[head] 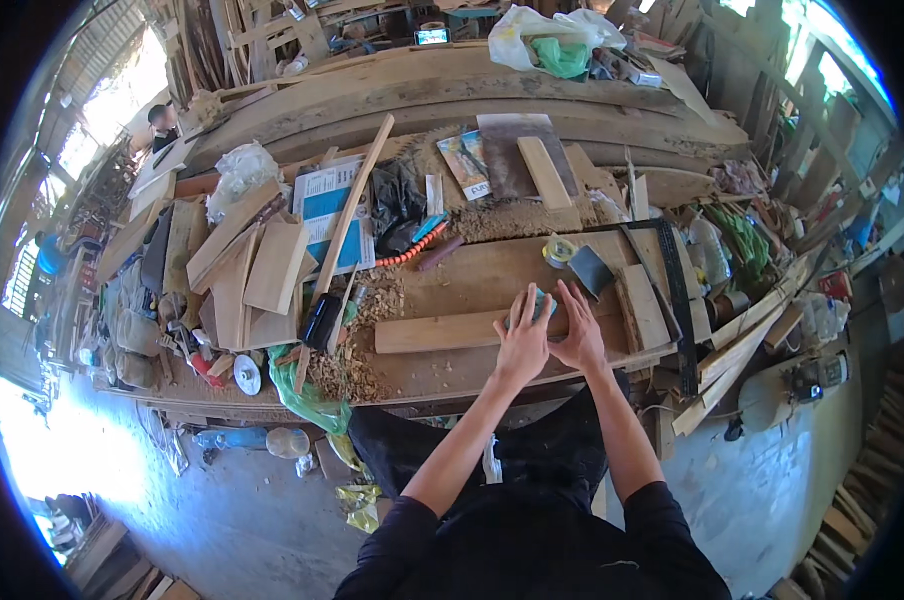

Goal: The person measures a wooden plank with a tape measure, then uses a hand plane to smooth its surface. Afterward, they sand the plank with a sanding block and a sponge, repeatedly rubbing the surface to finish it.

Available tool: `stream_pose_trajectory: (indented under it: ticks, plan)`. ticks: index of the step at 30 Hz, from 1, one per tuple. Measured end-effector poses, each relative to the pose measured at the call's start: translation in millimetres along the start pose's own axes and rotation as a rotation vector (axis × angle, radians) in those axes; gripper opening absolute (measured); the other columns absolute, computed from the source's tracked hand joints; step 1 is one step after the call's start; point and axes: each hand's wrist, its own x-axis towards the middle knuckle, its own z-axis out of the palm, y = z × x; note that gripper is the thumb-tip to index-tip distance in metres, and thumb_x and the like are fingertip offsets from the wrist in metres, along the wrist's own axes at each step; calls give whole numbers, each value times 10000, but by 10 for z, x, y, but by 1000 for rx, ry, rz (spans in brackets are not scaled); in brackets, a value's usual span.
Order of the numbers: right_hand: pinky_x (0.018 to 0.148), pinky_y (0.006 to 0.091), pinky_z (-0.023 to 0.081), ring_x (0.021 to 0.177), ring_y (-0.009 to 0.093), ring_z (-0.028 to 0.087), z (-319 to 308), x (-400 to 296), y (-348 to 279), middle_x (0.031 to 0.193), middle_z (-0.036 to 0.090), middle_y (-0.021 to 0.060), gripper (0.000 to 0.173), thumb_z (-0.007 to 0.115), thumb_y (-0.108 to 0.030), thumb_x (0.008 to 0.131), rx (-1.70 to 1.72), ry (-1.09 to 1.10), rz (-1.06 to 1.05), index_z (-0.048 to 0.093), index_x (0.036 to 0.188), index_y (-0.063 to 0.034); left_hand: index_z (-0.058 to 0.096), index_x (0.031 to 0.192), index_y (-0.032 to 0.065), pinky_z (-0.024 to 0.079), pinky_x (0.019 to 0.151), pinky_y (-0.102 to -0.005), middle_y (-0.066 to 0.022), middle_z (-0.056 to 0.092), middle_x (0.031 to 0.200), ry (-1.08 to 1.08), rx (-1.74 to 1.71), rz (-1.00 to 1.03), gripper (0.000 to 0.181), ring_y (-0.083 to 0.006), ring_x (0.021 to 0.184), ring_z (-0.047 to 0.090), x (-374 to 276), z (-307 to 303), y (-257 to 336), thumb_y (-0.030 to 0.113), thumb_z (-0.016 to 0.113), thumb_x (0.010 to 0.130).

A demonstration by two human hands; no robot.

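Note:
On the workbench before me lies a flat wooden board (437, 332), running left to right. My left hand (523, 337) is over the board's right part, its fingers on a small teal block (542, 302). My right hand (578, 330) is close beside it at the board's right end, fingers spread, its fingertips near the block; whether it touches the block cannot be told. Behind the hands are a yellow-rimmed roll of tape (558, 252) and a dark grey sheet (591, 271), possibly sandpaper. A thick wood block (641, 308) lies to the right.
A black framing square (675, 300) lies at the right. Wood shavings (354, 367), a black case (321, 322), a long wooden strip (356, 202) and cut boards (275, 266) cover the left. A grinding disc (247, 374) sits by the front edge. A person (164, 127) is far back left.

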Motion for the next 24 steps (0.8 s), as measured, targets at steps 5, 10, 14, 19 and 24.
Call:
stream_pose_trajectory:
  ticks: [5, 10, 14, 19, 24]
  plan:
    - [1292, 545, 334, 1584, 389, 383, -3, -63, 17, 1628, 523, 162, 1294, 945, -607, 690, -80, -2, -50, 323, 1692, -72, 501, 1600, 132, 392, 1097, -684, -173, 304, 1759, -9, -21, 36, 641, -356, 1577, 361, -144, -183, -175, 105, 647, 977]
    - [1297, 551, 323, 1581, 388, 389, -123, -107, -29, 1617, 528, 182, 1244, 880, -674, 749, -145, -32, -36, 342, 1673, -39, 502, 1607, 122, 337, 1180, -713, -189, 353, 1734, 18, 124, -216, 608, -436, 1551, 374, -651, -906, -938, 85, 600, 1007]
    - [1300, 554, 316, 1579, 390, 392, -32, -29, -133, 1617, 525, 192, 1249, 868, -697, 751, -105, -32, -61, 346, 1672, -35, 490, 1632, 168, 339, 1163, -738, -169, 330, 1751, 292, 147, -235, 599, -418, 1577, 344, -962, -992, -1570, 101, 567, 1042]
    - [1301, 550, 316, 1579, 386, 393, -63, -42, -113, 1633, 510, 190, 1282, 876, -708, 732, -96, -12, -38, 331, 1679, -37, 495, 1623, 190, 360, 1111, -762, -147, 291, 1770, 108, 141, -205, 594, -400, 1590, 321, -584, -639, -962, 111, 577, 1040]
    - [1300, 542, 321, 1585, 364, 390, -17, -19, -39, 1656, 491, 174, 1320, 895, -700, 709, -98, -16, -38, 307, 1689, -40, 501, 1619, 188, 367, 1104, -730, -142, 300, 1768, -30, -26, 39, 605, -389, 1584, 346, -172, -193, -169, 127, 605, 1026]
